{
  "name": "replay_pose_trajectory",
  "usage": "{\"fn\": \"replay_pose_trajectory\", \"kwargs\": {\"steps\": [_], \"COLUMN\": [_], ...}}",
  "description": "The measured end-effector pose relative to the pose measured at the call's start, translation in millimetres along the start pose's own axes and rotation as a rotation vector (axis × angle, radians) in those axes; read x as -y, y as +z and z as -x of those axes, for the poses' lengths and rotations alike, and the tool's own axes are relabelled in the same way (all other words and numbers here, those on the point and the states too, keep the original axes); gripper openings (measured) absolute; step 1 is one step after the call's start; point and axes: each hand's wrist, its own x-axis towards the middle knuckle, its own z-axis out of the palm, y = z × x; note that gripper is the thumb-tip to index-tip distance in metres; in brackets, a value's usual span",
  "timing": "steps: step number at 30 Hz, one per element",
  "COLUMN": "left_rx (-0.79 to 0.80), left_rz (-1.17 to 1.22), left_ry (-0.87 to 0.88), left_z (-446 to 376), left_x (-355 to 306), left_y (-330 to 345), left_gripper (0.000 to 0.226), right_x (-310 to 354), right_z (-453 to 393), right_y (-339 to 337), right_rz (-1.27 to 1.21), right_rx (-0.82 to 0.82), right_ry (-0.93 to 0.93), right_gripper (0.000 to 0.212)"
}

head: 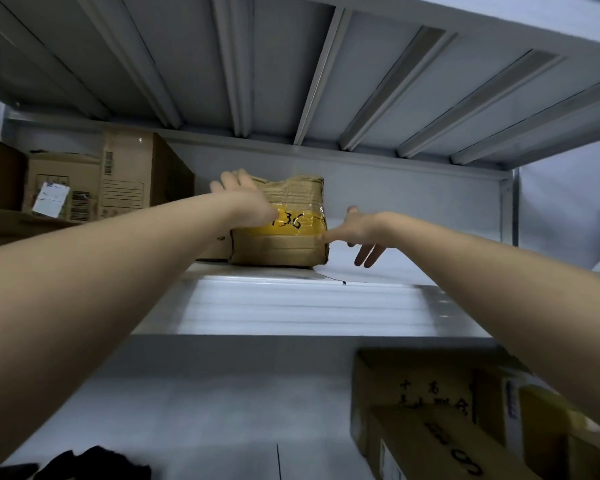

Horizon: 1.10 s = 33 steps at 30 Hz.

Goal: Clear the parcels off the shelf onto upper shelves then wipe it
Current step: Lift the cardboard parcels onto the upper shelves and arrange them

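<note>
left hand (246, 199) flat on taped parcel (284, 223) on upper shelf (291, 306); right hand (357, 230) touches its right edge, fingers spread.

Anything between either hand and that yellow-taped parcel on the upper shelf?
Nothing visible. The left hand rests against the parcel at its upper left, and the right hand touches its right edge.

A: upper shelf (291, 306)? 
B: white metal. taped parcel (279, 223) sits on it mid-depth (yellow tape, "136"), brown boxes (94, 181) far left. 
A: lower shelf (187, 393)? 
B: cartons (430, 427) right, dark cloth (97, 462) front-left.
</note>
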Motion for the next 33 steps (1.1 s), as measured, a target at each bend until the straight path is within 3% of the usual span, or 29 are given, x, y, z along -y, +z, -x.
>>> {"fn": "replay_pose_trajectory", "kwargs": {"steps": [5, 10, 16, 20, 33], "left_rx": [-0.009, 0.054, 0.108, 0.042, -0.179], "left_rz": [-0.076, -0.014, 0.071, 0.02, 0.24], "left_ry": [0.189, 0.257, 0.331, 0.398, 0.395], "left_z": [27, 53, 81, 111, 206], "left_x": [-13, -32, -46, -63, -120], "left_y": [8, 12, 5, 7, 37], "left_gripper": [0.095, 0.09, 0.057, 0.027, 0.041], "right_x": [-4, -12, -24, -48, -137], "right_z": [25, 51, 85, 110, 189], "right_y": [2, 0, -7, -16, -15], "right_rz": [-0.013, -0.061, 0.025, 0.058, 0.05], "right_rx": [-0.034, -0.104, -0.177, -0.228, -0.549], "right_ry": [0.006, 0.016, -0.058, -0.072, -0.187], "right_gripper": [0.083, 0.066, 0.034, 0.029, 0.036]}}
